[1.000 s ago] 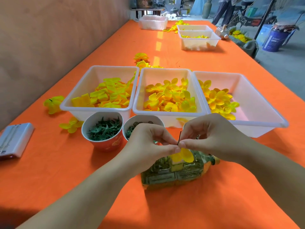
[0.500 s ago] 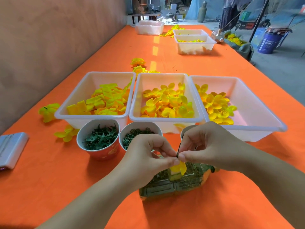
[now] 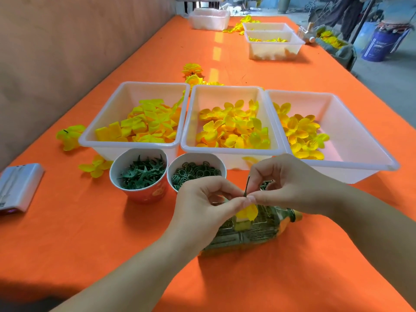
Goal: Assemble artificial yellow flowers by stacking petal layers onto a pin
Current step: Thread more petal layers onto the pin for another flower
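We pinch yellow petal layer (image 3: 248, 212) with left hand (image 3: 202, 208), thumb and forefinger curled on it. Right hand (image 3: 290, 188) pinches dark pin (image 3: 247, 185) at base; pin upright, petal layer hanging just below fingertips. Both over clear bottle (image 3: 254, 230). White bins (image 3: 227, 150) of petals at 12 o'clock; two cups (image 3: 139, 190) at 10 o'clock.

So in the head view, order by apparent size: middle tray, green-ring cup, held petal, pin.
1. middle tray
2. green-ring cup
3. petal
4. pin
The petal and pin sit nearest the camera, yet look smallest.
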